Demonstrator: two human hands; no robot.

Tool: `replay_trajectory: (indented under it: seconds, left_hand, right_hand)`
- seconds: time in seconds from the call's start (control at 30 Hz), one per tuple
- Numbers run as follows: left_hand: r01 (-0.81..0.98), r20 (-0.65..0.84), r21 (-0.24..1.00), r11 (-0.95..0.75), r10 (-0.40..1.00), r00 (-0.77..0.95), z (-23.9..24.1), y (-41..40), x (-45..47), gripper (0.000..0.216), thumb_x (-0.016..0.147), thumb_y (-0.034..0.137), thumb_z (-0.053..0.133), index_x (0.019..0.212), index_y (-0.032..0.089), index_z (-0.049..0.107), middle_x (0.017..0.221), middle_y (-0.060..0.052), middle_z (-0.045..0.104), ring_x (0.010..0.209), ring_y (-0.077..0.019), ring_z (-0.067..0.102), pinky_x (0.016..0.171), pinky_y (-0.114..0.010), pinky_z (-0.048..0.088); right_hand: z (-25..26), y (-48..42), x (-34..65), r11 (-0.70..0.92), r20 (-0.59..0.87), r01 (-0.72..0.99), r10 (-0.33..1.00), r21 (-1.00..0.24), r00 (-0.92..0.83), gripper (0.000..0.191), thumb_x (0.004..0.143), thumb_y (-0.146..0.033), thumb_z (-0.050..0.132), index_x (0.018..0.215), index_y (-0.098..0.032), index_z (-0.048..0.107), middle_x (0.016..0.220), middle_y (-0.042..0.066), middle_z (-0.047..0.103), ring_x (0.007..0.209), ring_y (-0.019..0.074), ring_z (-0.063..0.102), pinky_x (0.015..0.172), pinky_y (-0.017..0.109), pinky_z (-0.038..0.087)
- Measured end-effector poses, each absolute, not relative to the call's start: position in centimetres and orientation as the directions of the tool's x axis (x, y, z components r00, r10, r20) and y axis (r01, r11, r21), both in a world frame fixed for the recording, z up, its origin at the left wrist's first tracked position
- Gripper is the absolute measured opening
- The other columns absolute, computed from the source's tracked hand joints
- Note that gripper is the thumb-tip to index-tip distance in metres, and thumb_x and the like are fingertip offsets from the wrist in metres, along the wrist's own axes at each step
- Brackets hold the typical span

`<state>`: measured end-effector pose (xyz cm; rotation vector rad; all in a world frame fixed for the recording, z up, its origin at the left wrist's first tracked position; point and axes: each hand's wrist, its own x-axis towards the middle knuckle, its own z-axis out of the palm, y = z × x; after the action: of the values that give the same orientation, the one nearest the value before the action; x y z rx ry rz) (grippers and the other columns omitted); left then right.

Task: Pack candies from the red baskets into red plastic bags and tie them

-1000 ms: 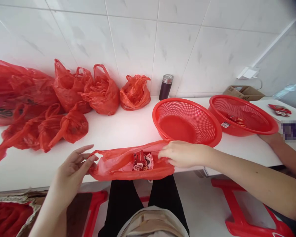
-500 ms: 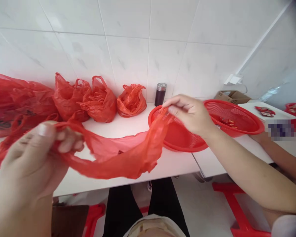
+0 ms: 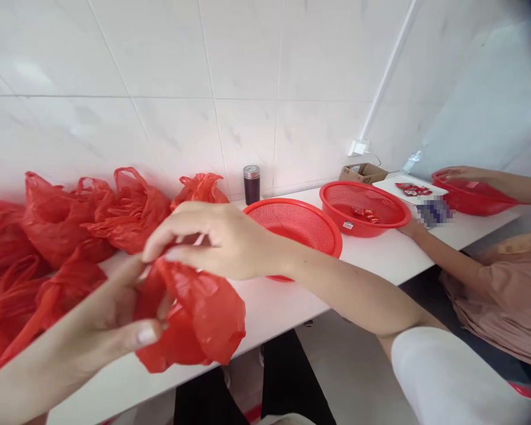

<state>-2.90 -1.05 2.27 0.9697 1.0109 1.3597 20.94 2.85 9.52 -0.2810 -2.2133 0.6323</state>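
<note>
A thin red plastic bag [image 3: 203, 319] hangs bunched in front of me over the table's front edge. My right hand [image 3: 223, 242] pinches its upper part between thumb and fingers. Close against it on the left, my left hand [image 3: 110, 330] curls round the bag's left side, its thumb in front and some fingertips hidden by the film. Beyond my right wrist stands a red mesh basket [image 3: 305, 230], partly covered by my forearm.
Filled red plastic bags [image 3: 137, 206] crowd the left side along the wall. A dark tumbler [image 3: 252, 186] stands behind the basket. Another red basket [image 3: 365, 203] with small packets, a cardboard box [image 3: 363, 173] and a white tray [image 3: 387, 188] are on the right, beside a co-worker's arms [image 3: 438, 254].
My right hand has moved left to my left hand, and the stretched bag is now gathered between them. The view has turned right, showing more of the co-worker.
</note>
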Motion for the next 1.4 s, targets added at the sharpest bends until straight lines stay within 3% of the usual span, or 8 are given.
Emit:
replay_trajectory:
  seconds: [0.2, 0.3, 0.43, 0.73, 0.9, 1.13, 1.27, 1.4]
  left_hand:
    - [0.276, -0.106, 0.958, 0.082, 0.992, 0.073, 3.3, -0.9, -1.3, 0.016, 0.062, 0.017, 0.079, 0.066, 0.022, 0.065, 0.057, 0.003, 0.057, 0.054, -0.0149, 0.055, 0.044, -0.02, 0.049]
    - [0.295, -0.123, 0.951, 0.09, 0.988, 0.096, 4.1, -1.2, -0.3, 0.019, 0.076, 0.037, 0.069, 0.068, 0.022, 0.062, 0.056, 0.004, 0.049, 0.049, -0.0103, 0.042, 0.042, -0.019, 0.043]
    - [0.244, -0.144, 0.965, 0.099, 0.974, 0.175, 4.0, -1.3, 0.8, 0.029, 0.082, 0.049, 0.061, 0.097, 0.025, 0.063, 0.076, 0.002, 0.056, 0.06, -0.0093, 0.046, 0.049, -0.017, 0.042]
    - [0.095, -0.146, 0.988, 0.124, 0.947, 0.286, 2.9, -0.9, 1.4, 0.029, 0.088, 0.049, 0.056, 0.095, 0.021, 0.056, 0.065, 0.007, 0.042, 0.048, -0.0038, 0.03, 0.045, -0.015, 0.031]
    - [0.108, -0.101, 0.992, 0.071, 0.945, 0.311, 2.9, -0.7, 0.8, 0.028, 0.092, 0.047, 0.05, 0.086, 0.02, 0.055, 0.058, 0.005, 0.049, 0.046, -0.0065, 0.042, 0.046, -0.018, 0.035]
    - [0.203, -0.014, 0.976, -0.079, 0.907, 0.421, 3.6, -0.4, 0.0, 0.014, 0.081, 0.03, 0.066, 0.087, 0.018, 0.068, 0.071, 0.0, 0.063, 0.066, -0.0132, 0.057, 0.06, -0.024, 0.046]
    - [0.45, -0.066, 0.879, -0.158, 0.895, 0.442, 3.3, -0.9, 0.5, 0.006, 0.079, 0.021, 0.061, 0.079, 0.02, 0.067, 0.072, 0.002, 0.062, 0.063, -0.0115, 0.054, 0.057, -0.022, 0.043]
    - [0.708, 0.2, 0.626, -0.326, 0.945, 0.258, 1.8, -0.7, 0.7, 0.016, 0.072, 0.008, 0.049, 0.072, 0.021, 0.058, 0.064, 0.006, 0.055, 0.055, -0.0095, 0.046, 0.051, -0.022, 0.035]
  right_hand:
    - [9.9, 1.8, 18.7, 0.809, 0.544, 0.006, 0.401, -0.588, -0.737, 0.021, 0.09, -0.009, 0.051, 0.091, -0.027, 0.06, 0.109, -0.011, 0.066, 0.107, 0.0065, 0.058, 0.092, 0.012, 0.047]
    - [8.6, 2.3, 19.7, 0.752, 0.565, -0.008, 0.488, -0.659, -0.666, 0.018, 0.089, -0.013, 0.056, 0.105, -0.022, 0.058, 0.118, -0.002, 0.062, 0.109, 0.0095, 0.058, 0.092, 0.019, 0.049]
    - [6.5, 2.9, 21.1, 0.624, 0.416, 0.083, 0.608, -0.777, -0.676, 0.02, 0.088, -0.02, 0.06, 0.108, -0.021, 0.057, 0.093, 0.0, 0.062, 0.085, 0.0109, 0.061, 0.079, 0.028, 0.052]
    - [4.5, 2.9, 20.7, 0.524, 0.289, 0.16, 0.671, -0.837, -0.683, 0.017, 0.085, -0.017, 0.06, 0.1, -0.023, 0.056, 0.087, -0.003, 0.059, 0.077, 0.0096, 0.059, 0.071, 0.026, 0.051]
    - [4.5, 1.8, 20.3, 0.632, 0.47, 0.14, 0.689, -0.762, -0.551, 0.008, 0.087, -0.015, 0.053, 0.092, -0.022, 0.051, 0.083, -0.003, 0.056, 0.075, 0.009, 0.057, 0.069, 0.024, 0.049]
    - [4.9, -1.4, 20.4, 0.863, 0.682, 0.078, 0.446, -0.499, -0.579, 0.012, 0.089, -0.011, 0.048, 0.091, -0.021, 0.055, 0.089, 0.001, 0.061, 0.084, 0.0123, 0.057, 0.079, 0.027, 0.046]
    - [2.9, 0.8, 19.7, 0.701, 0.577, 0.159, 0.676, -0.695, -0.458, 0.022, 0.098, -0.029, 0.042, 0.115, -0.023, 0.053, 0.106, 0.004, 0.062, 0.1, 0.0157, 0.058, 0.09, 0.033, 0.044]
    - [-0.9, 2.5, 18.2, 0.412, 0.307, 0.166, 0.845, -0.896, -0.438, 0.032, 0.101, -0.041, 0.032, 0.119, -0.025, 0.053, 0.085, 0.0, 0.062, 0.08, 0.0144, 0.059, 0.078, 0.032, 0.046]
